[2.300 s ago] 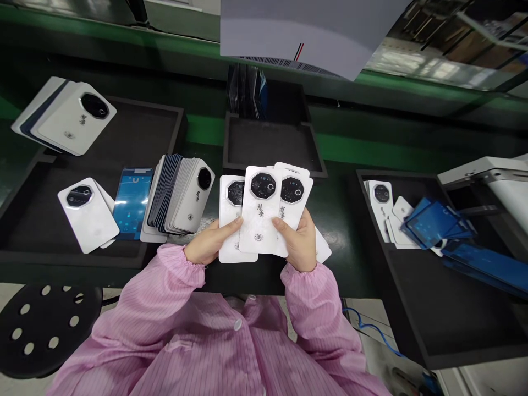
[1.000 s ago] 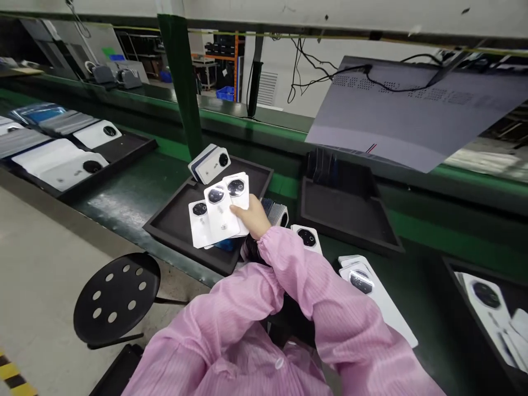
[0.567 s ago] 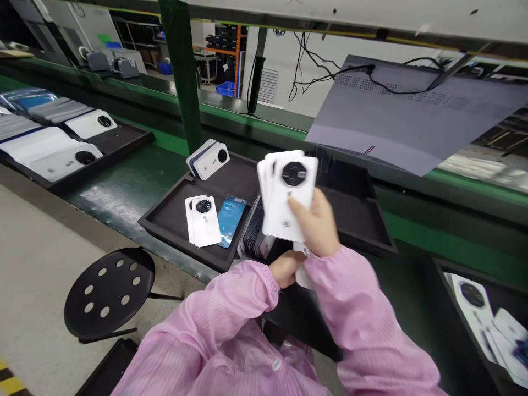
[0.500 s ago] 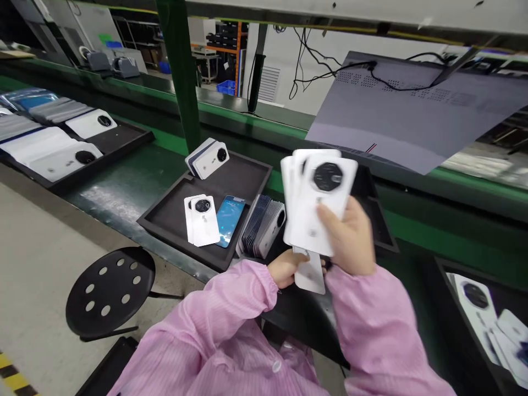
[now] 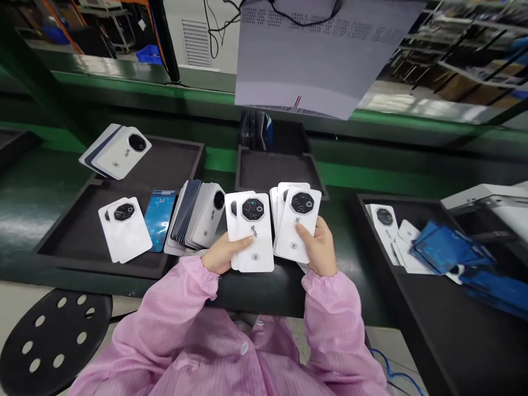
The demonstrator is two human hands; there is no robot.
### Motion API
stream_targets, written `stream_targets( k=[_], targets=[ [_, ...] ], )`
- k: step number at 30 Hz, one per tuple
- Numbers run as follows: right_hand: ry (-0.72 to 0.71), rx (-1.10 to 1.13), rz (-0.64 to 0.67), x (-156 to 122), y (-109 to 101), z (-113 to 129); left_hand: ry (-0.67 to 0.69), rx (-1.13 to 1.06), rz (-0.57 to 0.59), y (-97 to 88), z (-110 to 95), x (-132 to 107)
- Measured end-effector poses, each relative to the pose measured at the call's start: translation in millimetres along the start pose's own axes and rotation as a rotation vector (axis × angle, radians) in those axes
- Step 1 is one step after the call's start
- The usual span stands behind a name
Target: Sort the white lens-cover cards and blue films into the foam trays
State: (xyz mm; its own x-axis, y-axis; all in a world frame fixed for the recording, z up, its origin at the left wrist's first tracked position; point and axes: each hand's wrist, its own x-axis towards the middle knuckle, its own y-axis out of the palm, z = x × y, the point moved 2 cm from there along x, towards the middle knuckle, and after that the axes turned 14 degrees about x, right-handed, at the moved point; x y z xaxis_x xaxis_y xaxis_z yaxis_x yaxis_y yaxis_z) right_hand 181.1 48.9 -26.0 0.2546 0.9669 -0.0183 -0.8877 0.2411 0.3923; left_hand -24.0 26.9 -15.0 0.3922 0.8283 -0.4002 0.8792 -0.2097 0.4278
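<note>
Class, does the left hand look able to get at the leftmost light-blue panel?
Probably not straightaway: the left hand holds white phone back panels, and a packed row of panels stands between it and the light-blue panel, whose face looks mostly uncovered.

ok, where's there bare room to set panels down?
Bare: front half of the middle tray, before the dark stack; a benchtop strip between the right hand and right tray; near end of that tray, before the blue sheets. Crowded: near half of the left tray, with white panels and a blue panel, then the leaning stack and fanned panels in the left hand.
</note>
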Motion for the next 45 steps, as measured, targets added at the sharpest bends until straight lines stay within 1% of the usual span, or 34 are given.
stream_targets(
  k=[2,7,9,13,19,22,27,29,31,34,38,41,45],
  targets=[
    [0.008,-0.049,0.039,-4.2,3.6,-7.9,0.02,0.034,-0.031,0.9,-0.3,0.6],
    [0.116,-0.045,0.277,-18.2,22.1,-20.2,0.052,0.115,-0.073,1.2,1.7,2.4],
    [0.123,-0.031,0.303,-22.4,25.7,-21.9,0.056,0.155,-0.091,0.3,1.7,2.7],
    [0.081,-0.036,0.303,-27.7,26.5,-21.0,0.101,0.271,-0.125,-1.1,-0.6,2.4],
    [0.064,-0.02,0.295,-29.2,26.5,-16.9,0.12,0.323,-0.099,0.2,-3.3,0.5],
    [0.076,0.003,0.273,-28.3,26.3,-16.4,0.132,0.405,-0.1,0.6,-5.5,-0.9],
    [0.133,0.042,0.248,-27.0,27.6,-18.0,0.099,0.504,-0.101,-0.5,-7.0,-2.0],
    [0.148,0.044,0.239,-26.3,27.9,-18.0,0.094,0.503,-0.098,-0.9,-6.3,-2.1],
    [0.146,0.057,0.226,-25.4,27.3,-17.0,0.095,0.446,-0.112,-1.5,-5.1,-2.1],
    [0.133,0.072,0.202,-24.5,25.0,-14.4,0.127,0.364,-0.188,-3.9,-4.3,-2.1],
    [0.094,0.076,0.158,-23.7,22.2,-10.0,0.165,0.328,-0.273,-8.0,-4.7,-2.2],
    [0.075,0.087,0.14,-22.7,21.5,-7.7,0.149,0.374,-0.275,-9.2,-5.1,-2.8],
    [0.09,0.13,0.146,-20.6,20.4,-7.4,0.111,0.469,-0.241,-8.4,-6.8,-4.5]
  ],
)
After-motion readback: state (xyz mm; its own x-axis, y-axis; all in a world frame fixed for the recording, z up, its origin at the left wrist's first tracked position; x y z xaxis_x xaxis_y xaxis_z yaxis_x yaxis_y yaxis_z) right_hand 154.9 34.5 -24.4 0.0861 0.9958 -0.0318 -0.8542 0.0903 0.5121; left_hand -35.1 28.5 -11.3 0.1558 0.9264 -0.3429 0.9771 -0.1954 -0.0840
